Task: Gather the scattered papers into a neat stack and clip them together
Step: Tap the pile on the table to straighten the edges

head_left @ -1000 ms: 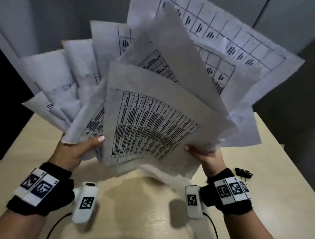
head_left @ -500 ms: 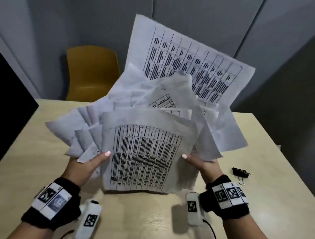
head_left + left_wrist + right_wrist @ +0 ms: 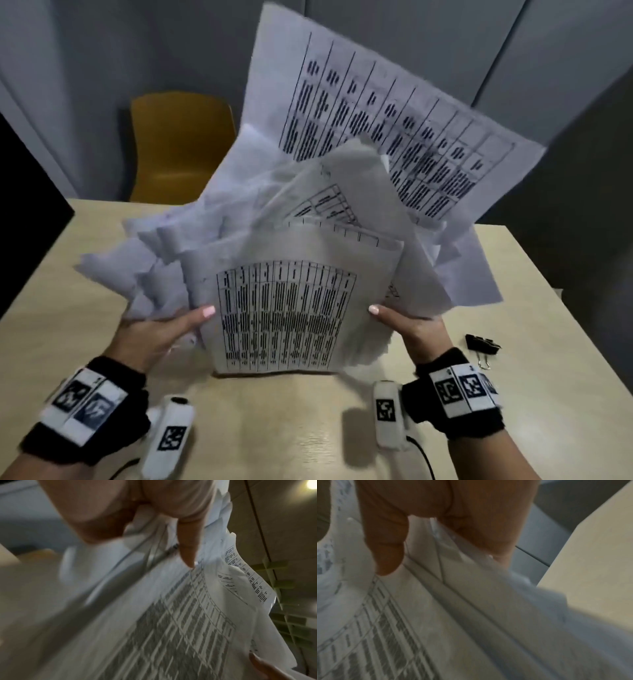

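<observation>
A loose, fanned bundle of white papers [image 3: 284, 308] with printed tables stands on its lower edge on the table [image 3: 274, 428]. My left hand [image 3: 161, 329] grips the bundle's left side, thumb on the front sheet. My right hand [image 3: 407, 325] grips the right side the same way. Sheets stick out unevenly at the top and both sides. The wrist views show the papers [image 3: 171, 622] close up, with my left hand's thumb [image 3: 187, 550] and my right hand's thumb [image 3: 385, 550] pressed on the papers [image 3: 436, 628]. A black binder clip [image 3: 483, 344] lies on the table right of my right wrist.
A yellow chair [image 3: 181, 144] stands behind the table's far edge. Grey wall panels [image 3: 445, 44] rise beyond. The table's right edge [image 3: 582, 308] runs close to the binder clip.
The bundle has come down from mid-air until its lower edge meets the table. Both hands lowered with it, and the sheets have drawn closer together.
</observation>
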`<state>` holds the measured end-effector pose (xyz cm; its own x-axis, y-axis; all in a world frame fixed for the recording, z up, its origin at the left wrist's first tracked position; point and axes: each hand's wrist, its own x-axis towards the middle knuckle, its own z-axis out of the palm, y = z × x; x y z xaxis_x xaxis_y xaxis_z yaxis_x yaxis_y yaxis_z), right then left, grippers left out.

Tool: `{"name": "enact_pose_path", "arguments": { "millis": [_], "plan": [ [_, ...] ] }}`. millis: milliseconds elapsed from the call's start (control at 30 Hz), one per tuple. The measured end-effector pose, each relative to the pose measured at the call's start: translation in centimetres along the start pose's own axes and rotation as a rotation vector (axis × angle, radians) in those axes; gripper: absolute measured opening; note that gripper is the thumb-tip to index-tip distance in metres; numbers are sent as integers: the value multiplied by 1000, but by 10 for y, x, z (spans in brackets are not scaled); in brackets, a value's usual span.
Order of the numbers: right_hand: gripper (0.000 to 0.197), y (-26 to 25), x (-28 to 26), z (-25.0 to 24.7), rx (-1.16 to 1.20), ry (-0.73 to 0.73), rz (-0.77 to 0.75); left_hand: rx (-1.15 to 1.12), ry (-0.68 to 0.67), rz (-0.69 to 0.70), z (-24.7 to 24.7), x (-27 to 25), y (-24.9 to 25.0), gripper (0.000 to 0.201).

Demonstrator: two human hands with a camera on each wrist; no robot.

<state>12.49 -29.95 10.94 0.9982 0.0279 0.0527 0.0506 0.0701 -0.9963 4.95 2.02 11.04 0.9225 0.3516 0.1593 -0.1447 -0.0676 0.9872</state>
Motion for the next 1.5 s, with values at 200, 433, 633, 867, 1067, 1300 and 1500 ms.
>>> {"name": "enact_pose_path", "arguments": {
  "millis": [200,433,633,867,1067,1300,1500],
  "plan": [
    [59,15,-3,1,-89,-2,106,35,-82,-102,1,-6,-8,47],
    [22,15,-1,9,-93,69,203,144,82,-77,11,-2,-24,37],
    [36,-1,0,20,127,128,66,140,108,73,16,16,-8,41],
    [88,10,-9,18,-115,-105,51,-13,-17,-15,17,1,-21,42],
    [37,20,4,10,42,41,97,-91,8,-116,6,5,-22,44],
    [49,21,2,9,-18,-136,96,-142,-124,-141,3,3,-16,86],
    [37,28,11,18,1,99,37,-82,-17,-136,13,6,-11,32]
  ]
}}
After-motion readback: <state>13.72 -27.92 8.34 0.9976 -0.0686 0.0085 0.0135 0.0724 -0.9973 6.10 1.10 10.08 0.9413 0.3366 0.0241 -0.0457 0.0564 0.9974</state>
